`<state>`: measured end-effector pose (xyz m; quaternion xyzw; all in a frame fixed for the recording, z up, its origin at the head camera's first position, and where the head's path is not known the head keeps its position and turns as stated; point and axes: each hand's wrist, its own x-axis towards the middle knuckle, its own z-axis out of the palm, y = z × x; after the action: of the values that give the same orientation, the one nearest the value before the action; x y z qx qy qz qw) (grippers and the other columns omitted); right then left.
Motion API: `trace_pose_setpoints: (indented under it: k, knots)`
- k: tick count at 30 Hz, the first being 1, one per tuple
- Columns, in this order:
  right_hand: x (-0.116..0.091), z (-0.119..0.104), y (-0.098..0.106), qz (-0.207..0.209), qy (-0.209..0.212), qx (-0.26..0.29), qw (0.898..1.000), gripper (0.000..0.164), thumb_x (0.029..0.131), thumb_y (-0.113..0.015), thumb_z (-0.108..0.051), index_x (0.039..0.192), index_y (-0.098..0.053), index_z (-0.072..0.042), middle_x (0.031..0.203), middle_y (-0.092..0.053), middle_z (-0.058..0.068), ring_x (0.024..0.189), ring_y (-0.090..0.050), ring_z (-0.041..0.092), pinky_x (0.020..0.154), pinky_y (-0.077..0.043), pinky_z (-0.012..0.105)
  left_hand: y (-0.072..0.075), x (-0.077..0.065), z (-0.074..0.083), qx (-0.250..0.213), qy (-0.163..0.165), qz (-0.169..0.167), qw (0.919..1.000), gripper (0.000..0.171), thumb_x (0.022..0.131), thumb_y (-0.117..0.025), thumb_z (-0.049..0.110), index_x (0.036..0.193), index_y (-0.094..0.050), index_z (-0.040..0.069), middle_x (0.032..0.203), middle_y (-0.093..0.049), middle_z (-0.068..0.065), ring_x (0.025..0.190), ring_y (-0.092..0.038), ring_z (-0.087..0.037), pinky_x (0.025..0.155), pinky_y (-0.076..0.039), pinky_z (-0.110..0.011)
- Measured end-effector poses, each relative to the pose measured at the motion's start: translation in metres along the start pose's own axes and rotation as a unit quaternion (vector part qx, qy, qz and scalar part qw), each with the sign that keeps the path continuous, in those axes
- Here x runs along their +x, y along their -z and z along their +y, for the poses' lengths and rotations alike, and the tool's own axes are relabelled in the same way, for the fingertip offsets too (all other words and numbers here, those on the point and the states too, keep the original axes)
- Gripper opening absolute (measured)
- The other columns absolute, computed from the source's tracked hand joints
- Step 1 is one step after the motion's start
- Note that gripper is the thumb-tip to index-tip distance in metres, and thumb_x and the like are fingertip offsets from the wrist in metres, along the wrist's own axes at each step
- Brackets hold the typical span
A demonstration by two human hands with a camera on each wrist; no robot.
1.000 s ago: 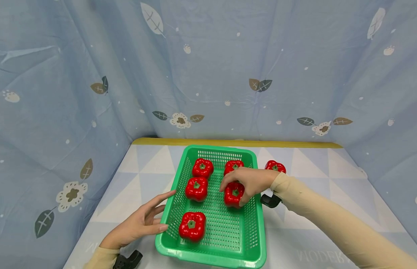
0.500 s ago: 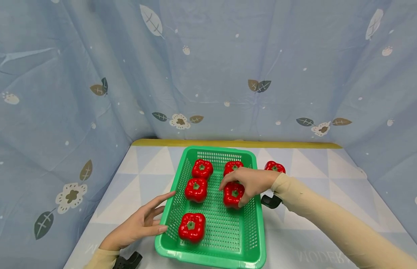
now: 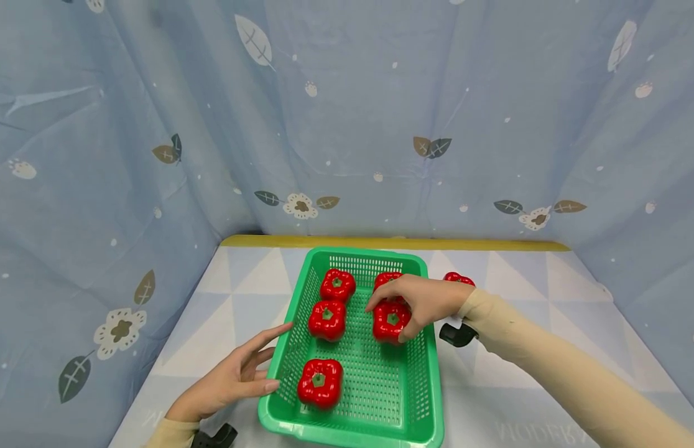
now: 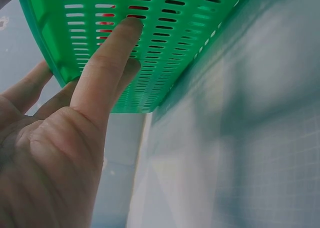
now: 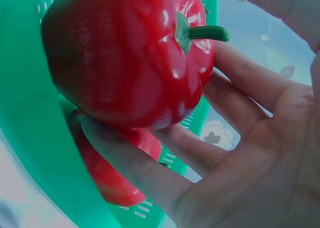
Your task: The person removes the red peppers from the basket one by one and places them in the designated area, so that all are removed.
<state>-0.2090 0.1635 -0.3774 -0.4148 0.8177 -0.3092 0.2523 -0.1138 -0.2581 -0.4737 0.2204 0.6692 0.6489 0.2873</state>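
My right hand (image 3: 422, 298) grips a glossy red bell pepper (image 3: 388, 326), its fingers and thumb curled round the sides. The right wrist view shows this bell pepper up close with its green stem, and another red bell pepper (image 5: 110, 175) behind the fingers. Both lie within the green plastic basket (image 3: 352, 437), on its right side. My left hand (image 3: 226, 379) is at the basket's left side, thumb and fingers spread. In the left wrist view, straight fingers (image 4: 102, 70) meet the slotted basket wall.
Along the basket's left side are three more red bell peppers, one at the back (image 3: 337, 285), one in the middle (image 3: 327, 321) and one in front (image 3: 320, 384). Another bell pepper (image 3: 458, 278) lies on the table outside, partly behind the right wrist. Blue curtains (image 3: 347, 112) surround the table.
The gripped bell pepper has shifted slightly up and right in the head view, relative to the basket. My left hand stays at the basket's side. The head view has tilted a little.
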Motion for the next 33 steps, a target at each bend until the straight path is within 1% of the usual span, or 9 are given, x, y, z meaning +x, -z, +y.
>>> trace_pose_setpoints:
  k: [5,13,19,22,26,30,32,33]
  knots:
    - [-0.003,-0.003,0.002,0.001,0.000,0.033,0.999,0.064,0.081,-0.091,-0.004,0.141,-0.072,-0.019,0.137,-0.067,-0.008,0.129,-0.059,0.019,0.103,-0.058,0.038,-0.001,-0.001,-0.001,-0.001,0.008,0.002,1.0000,0.078,0.112,-0.060,0.006,0.177,-0.021,0.025,0.182,-0.005,-0.017,0.160,-0.009,-0.062,0.113,-0.054,-0.041]
    - [-0.006,-0.005,0.008,0.006,0.027,-0.002,1.000,0.065,0.081,-0.091,-0.009,0.142,-0.072,-0.022,0.139,-0.066,-0.011,0.132,-0.057,0.018,0.109,-0.054,0.043,-0.001,-0.002,-0.003,0.002,0.006,0.004,1.0000,0.078,0.112,-0.060,0.006,0.177,-0.021,0.025,0.182,-0.005,-0.016,0.160,-0.009,-0.062,0.113,-0.054,-0.040]
    - [-0.008,-0.010,0.013,0.009,0.040,-0.005,0.999,0.064,0.082,-0.090,-0.008,0.142,-0.072,-0.023,0.139,-0.067,-0.012,0.132,-0.058,0.018,0.109,-0.054,0.043,-0.001,-0.005,-0.003,0.004,0.000,0.001,1.0000,0.079,0.112,-0.060,0.004,0.177,-0.020,0.026,0.182,-0.003,-0.016,0.160,-0.006,-0.063,0.114,-0.053,-0.038]
    - [-0.010,-0.012,0.016,0.012,0.042,-0.007,0.999,0.064,0.083,-0.091,-0.007,0.141,-0.071,-0.024,0.140,-0.066,-0.012,0.133,-0.058,0.018,0.110,-0.054,0.042,-0.001,-0.005,-0.002,-0.001,0.000,0.002,1.0000,0.079,0.112,-0.060,0.004,0.177,-0.021,0.026,0.182,-0.003,-0.017,0.160,-0.008,-0.062,0.113,-0.054,-0.040]
    - [-0.013,-0.014,0.020,0.017,0.046,-0.007,0.999,0.064,0.084,-0.090,-0.006,0.141,-0.071,-0.025,0.143,-0.066,-0.007,0.133,-0.058,0.018,0.108,-0.055,0.041,-0.001,-0.004,0.000,0.001,0.004,0.005,1.0000,0.078,0.112,-0.061,0.006,0.177,-0.022,0.025,0.182,-0.006,-0.017,0.160,-0.012,-0.060,0.112,-0.055,-0.042]
    - [-0.017,-0.016,0.025,0.027,0.049,-0.008,0.998,0.065,0.083,-0.090,-0.004,0.141,-0.071,-0.026,0.145,-0.066,-0.002,0.134,-0.059,0.017,0.107,-0.056,0.040,-0.001,-0.002,0.001,0.011,0.006,0.008,0.9999,0.078,0.111,-0.062,0.007,0.176,-0.023,0.026,0.182,-0.007,-0.016,0.160,-0.011,-0.062,0.112,-0.055,-0.040]
    - [-0.018,-0.016,0.028,0.030,0.057,-0.009,0.998,0.065,0.083,-0.091,-0.004,0.141,-0.071,-0.024,0.147,-0.066,0.002,0.135,-0.058,0.018,0.108,-0.055,0.041,-0.001,-0.001,0.001,0.012,0.004,0.008,0.9999,0.078,0.111,-0.062,0.007,0.176,-0.023,0.027,0.182,-0.007,-0.015,0.160,-0.011,-0.062,0.112,-0.055,-0.040]
    - [-0.019,-0.017,0.029,0.032,0.060,-0.012,0.998,0.065,0.083,-0.091,-0.005,0.142,-0.071,-0.024,0.147,-0.066,0.000,0.136,-0.058,0.018,0.108,-0.055,0.041,-0.001,-0.001,0.001,0.013,0.004,0.008,0.9999,0.078,0.111,-0.062,0.007,0.176,-0.023,0.027,0.182,-0.007,-0.015,0.160,-0.010,-0.062,0.112,-0.055,-0.040]
